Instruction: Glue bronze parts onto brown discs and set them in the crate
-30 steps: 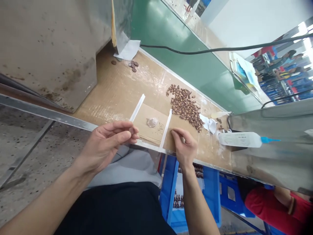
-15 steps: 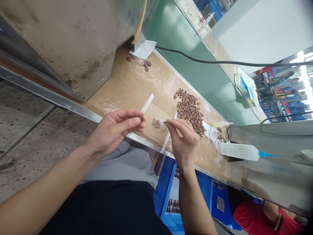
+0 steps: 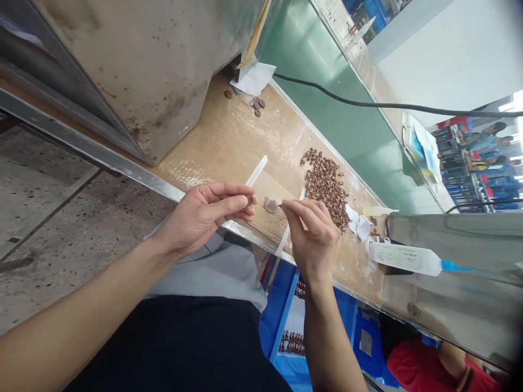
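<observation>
My right hand (image 3: 314,231) is closed in a pinch over the bench, with a small dark tip of a part just showing at its fingertips. Right beside those fingertips is a small round shallow dish (image 3: 271,204), clear with a brownish middle, on a cardboard piece (image 3: 266,182). My left hand (image 3: 218,209) hovers left of the dish, thumb and fingers pressed together; what they hold, if anything, is hidden. Beyond my right hand lies a pile of small copper-coloured metal parts (image 3: 327,188).
White tape strips (image 3: 256,170) cross the bench. Several brown discs (image 3: 257,104) lie near white paper (image 3: 254,79). A white bottle with blue nozzle (image 3: 404,258) lies at right. Blue trays (image 3: 278,310) with parts are below the bench edge. A black cable (image 3: 327,91) crosses behind. A co-worker's red clothing (image 3: 412,362) shows lower right.
The whole view has shifted, so the bench appears slightly farther right. Both hands keep nearly the same pose, and the right fingertips stay beside the dish.
</observation>
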A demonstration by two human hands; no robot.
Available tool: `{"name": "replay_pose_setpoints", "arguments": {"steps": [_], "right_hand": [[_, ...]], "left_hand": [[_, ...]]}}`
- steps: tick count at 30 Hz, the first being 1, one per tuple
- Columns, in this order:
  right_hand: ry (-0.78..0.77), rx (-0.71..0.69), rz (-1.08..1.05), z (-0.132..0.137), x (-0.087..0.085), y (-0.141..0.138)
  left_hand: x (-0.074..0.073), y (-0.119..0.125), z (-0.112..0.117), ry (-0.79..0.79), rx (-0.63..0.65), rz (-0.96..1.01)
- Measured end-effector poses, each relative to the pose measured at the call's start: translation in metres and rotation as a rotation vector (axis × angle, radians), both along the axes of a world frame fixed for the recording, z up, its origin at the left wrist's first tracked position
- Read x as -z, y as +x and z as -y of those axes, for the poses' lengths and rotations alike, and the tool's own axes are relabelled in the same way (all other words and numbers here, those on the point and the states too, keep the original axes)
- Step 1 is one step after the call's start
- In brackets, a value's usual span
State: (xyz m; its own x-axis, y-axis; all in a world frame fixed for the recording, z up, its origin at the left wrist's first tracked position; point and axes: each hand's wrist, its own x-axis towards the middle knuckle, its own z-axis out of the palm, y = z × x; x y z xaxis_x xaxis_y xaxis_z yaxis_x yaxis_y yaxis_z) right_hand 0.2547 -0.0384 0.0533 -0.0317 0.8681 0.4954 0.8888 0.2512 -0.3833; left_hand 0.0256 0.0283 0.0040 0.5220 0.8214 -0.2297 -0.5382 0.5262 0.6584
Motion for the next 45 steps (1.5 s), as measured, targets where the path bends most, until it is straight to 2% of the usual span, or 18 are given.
{"name": "replay_pose_setpoints", "arguments": {"steps": [16,26,37,45], "right_hand": [[-0.002,0.005,-0.014,-0.001,-0.003,0.003],[0.007,-0.023,-0.011,0.001,0.001,0.005],[0.096,-0.004,0.013,0.003,0.008,0.004],[0.112,0.011,0.012,0.0,0.013,0.004]], "left_hand": [[-0.002,-0.001,0.0,-0.001,-0.006,0.002],[-0.001,0.0,0.0,0.018,-0.002,-0.008],[-0.001,-0.004,0.007,0.003,0.038,-0.065],[-0.001,-0.001,0.007,-0.015,0.0,-0.054]]}}
